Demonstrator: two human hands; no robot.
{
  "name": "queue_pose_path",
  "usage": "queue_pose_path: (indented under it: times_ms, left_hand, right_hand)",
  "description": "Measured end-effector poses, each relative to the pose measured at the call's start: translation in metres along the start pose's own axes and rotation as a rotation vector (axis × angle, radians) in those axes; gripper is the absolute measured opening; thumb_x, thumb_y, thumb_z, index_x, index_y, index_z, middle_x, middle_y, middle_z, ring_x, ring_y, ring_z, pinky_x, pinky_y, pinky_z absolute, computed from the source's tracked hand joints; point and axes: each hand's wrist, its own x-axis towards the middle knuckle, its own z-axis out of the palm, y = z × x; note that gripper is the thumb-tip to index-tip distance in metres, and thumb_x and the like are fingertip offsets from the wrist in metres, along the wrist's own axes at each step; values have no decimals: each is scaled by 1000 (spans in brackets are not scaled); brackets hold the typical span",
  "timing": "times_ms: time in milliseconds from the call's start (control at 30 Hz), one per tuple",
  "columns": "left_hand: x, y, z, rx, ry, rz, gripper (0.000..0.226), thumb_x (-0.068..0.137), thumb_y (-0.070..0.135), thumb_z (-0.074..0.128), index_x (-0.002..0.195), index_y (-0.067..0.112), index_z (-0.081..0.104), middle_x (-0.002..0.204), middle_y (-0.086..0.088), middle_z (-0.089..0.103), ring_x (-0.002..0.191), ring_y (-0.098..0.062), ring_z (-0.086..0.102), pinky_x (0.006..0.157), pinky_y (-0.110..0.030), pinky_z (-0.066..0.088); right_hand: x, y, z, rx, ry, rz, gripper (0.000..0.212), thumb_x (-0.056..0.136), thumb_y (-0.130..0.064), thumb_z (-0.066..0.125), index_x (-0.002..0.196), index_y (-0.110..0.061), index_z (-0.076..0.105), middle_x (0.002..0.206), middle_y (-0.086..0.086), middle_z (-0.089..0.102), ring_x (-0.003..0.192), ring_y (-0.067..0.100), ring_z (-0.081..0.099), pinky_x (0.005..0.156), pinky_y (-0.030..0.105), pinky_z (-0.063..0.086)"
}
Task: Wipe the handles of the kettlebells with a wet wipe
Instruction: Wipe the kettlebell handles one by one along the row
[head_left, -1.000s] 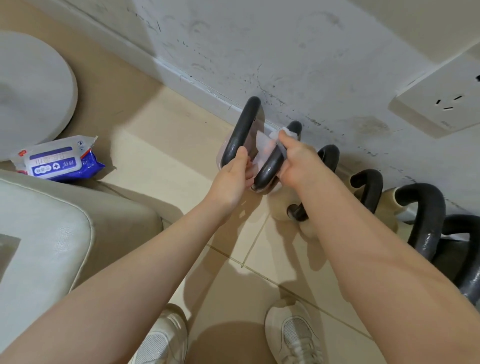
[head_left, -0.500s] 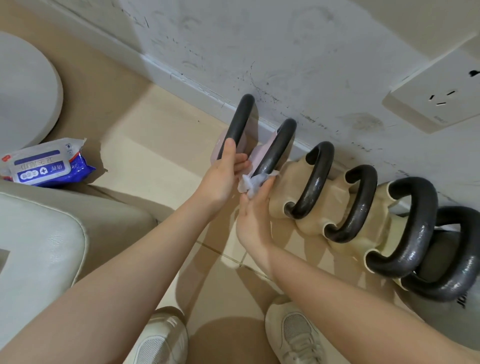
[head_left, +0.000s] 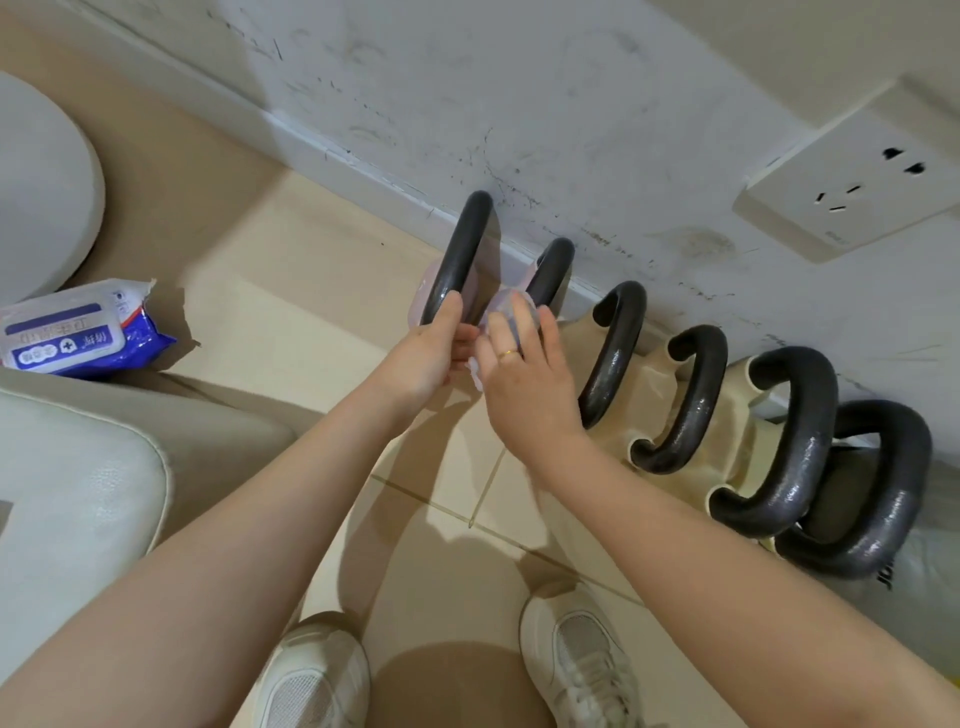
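The first black handle (head_left: 457, 260) of the row is gripped near its lower end by the left hand (head_left: 426, 358), its fingers curled round the bar, apparently so that the pale pink kettlebell (head_left: 418, 306) is steadied. Just beside that grip, the right hand (head_left: 524, 379) is spread over the lower part of the second handle (head_left: 550, 270); a white wet wipe (head_left: 475, 371) shows only as a scrap under its palm, seemingly pressed against the bar for rubbing, though whether the wipe is pinched or merely pressed cannot be told. A gold ring (head_left: 506, 355) is worn on this hand. Six kettlebell handles are counted along the wall (head_left: 571, 104), four of them beyond the right hand's grip, apparently unwiped. One pack of wipes (head_left: 78, 332) lies on the floor (head_left: 291, 291), well apart from the left grip, and one socket (head_left: 852, 192) is set in the wall.
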Motion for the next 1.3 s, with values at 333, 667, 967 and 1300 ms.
queue_pose_path:
  times_ms: [333,667,967,1300]
  left_hand:
    - [-8,3,-8,239,111,89,65,98,46,19,104,-1,64,109,-15,69,106,-30,60,92,-36,42]
    - [-11,-6,2,158,210,240,25,92,20,43,88,13,66,93,-9,69,94,-25,62,87,-37,47]
    - [9,3,27,479,112,297,31,83,27,64,109,10,60,93,0,62,85,-14,55,68,-19,36]
    - [12,8,29,783,41,268,32,82,33,65,67,15,43,74,-5,56,75,-26,54,63,-32,37]
  right_hand:
    - [19,7,-19,-385,-213,-413,35,84,-9,39,92,-14,73,81,1,67,85,21,62,105,40,41]
    - [24,54,-24,92,-143,-299,32,92,-29,37,105,-14,61,111,6,65,121,26,51,107,42,33]
    - [41,75,-30,427,-276,16,45,101,-21,28,145,-15,25,158,5,9,146,21,1,117,37,2]
    - [47,102,-31,274,-273,-367,56,92,1,37,144,-17,28,156,7,20,145,24,8,117,38,1]
